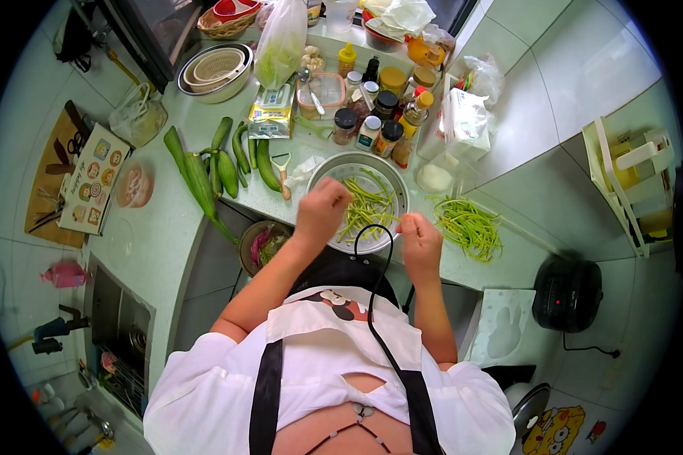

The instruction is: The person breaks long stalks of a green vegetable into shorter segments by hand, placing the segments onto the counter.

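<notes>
A round metal bowl [402,187] stands at the counter's front edge with cut green beans [368,203] lying in it. Over the bowl's left side is my left hand [325,211], its fingers pinched together. My right hand [421,236], also closed, is at the bowl's right rim. Whatever the fingers of either hand hold is too small or hidden to make out. To the right of the bowl, close to my right hand, a pile of long green beans [469,229] rests on the counter. A peeler [284,179] lies left of the bowl.
Loofahs and other long green vegetables [199,180] lie at the left. Several jars and bottles [387,105] crowd the counter behind the bowl. Below the counter edge sits a bin [252,246] with scraps. A sink [118,318] is far left; a black cooker [568,296] is at right.
</notes>
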Available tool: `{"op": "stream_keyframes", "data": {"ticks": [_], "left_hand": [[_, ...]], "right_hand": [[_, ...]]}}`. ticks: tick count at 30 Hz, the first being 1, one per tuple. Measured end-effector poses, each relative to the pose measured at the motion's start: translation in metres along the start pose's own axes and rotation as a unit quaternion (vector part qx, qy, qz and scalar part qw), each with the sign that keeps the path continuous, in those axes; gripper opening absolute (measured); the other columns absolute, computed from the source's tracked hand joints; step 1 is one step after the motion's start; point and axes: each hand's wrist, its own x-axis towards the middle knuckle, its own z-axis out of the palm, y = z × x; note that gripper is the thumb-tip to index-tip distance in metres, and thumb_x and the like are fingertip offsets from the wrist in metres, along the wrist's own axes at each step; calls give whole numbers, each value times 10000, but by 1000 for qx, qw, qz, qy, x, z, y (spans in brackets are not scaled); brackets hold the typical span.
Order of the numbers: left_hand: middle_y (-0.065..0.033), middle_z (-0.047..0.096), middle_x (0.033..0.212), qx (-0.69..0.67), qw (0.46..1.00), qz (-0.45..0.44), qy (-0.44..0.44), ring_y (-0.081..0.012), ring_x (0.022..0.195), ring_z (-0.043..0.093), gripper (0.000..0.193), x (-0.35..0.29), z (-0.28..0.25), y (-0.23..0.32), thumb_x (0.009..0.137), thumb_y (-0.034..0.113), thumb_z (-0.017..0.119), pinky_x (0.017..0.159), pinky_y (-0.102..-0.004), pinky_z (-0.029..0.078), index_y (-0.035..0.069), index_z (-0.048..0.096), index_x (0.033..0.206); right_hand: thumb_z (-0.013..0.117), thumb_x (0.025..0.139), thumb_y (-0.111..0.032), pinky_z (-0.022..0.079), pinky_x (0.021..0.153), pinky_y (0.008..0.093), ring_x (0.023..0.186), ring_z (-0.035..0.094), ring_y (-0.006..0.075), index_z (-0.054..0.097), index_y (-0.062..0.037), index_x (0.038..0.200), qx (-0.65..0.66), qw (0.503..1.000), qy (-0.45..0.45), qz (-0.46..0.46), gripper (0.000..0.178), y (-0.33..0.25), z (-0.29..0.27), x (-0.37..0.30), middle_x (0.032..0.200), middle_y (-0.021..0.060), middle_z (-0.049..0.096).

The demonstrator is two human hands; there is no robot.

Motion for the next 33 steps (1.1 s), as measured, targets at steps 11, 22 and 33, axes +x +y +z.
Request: {"op": "stream_keyframes", "data": {"ticks": [11, 22, 33], "left_hand": [[-94, 595, 860, 169, 976, -122, -62, -328, 744, 598, 65, -49, -44, -58, 812, 103, 594, 640, -407, 479, 101, 619, 872], [-108, 586, 903, 407, 852, -284, -164, -333, 801, 619, 142, -143, -95, -151, 772, 177, 654, 670, -438, 498, 106, 617, 889], [-110, 596, 849, 11, 985, -64, -159, -221, 671, 587, 163, -41, -33, -11, 831, 114, 636, 628, -304, 474, 36, 633, 974]], "right_hand": [[522, 945, -224, 454, 698, 241, 744, 575, 106, 605, -58, 947, 369, 919, -22, 138, 185, 17, 2, 17, 858, 32, 633], [570, 919, -189, 420, 631, 191, 704, 520, 46, 613, -70, 976, 463, 871, -31, 164, 139, 27, 10, 21, 848, -16, 600], [588, 899, -123, 422, 627, 192, 706, 528, 57, 611, -40, 988, 432, 887, -44, 158, 124, 11, 18, 11, 870, 19, 628]]}}
